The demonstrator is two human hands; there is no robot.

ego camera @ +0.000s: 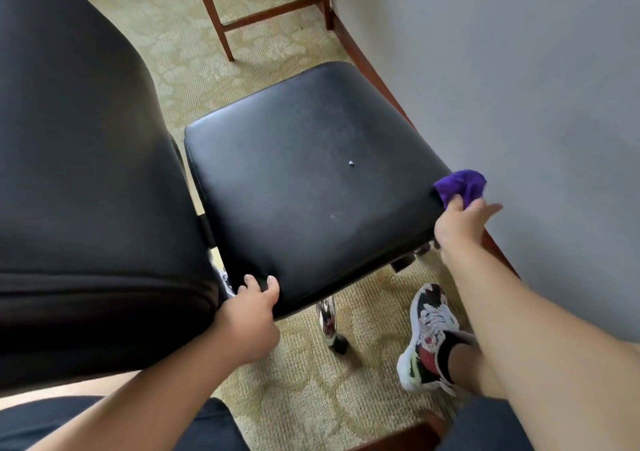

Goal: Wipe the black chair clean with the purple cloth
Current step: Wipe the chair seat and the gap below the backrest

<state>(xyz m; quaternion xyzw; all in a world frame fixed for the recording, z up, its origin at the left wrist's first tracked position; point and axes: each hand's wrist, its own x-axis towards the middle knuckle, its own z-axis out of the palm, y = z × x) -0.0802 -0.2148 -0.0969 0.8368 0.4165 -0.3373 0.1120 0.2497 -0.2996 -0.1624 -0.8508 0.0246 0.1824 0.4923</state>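
Note:
The black chair's seat [304,180] fills the middle of the view, with its tall black backrest [79,173] at the left. A small white speck [351,163] lies on the seat. My left hand [254,307] grips the seat's near corner, fingers curled over the edge. My right hand [459,224] holds the bunched purple cloth [460,186] at the seat's right corner, close to the wall.
A grey wall [519,87] with a wooden skirting board runs close along the right. Wooden furniture legs [221,18] stand on the patterned carpet [194,56] beyond the chair. My patterned shoe [429,333] is beside the chrome chair base [327,319].

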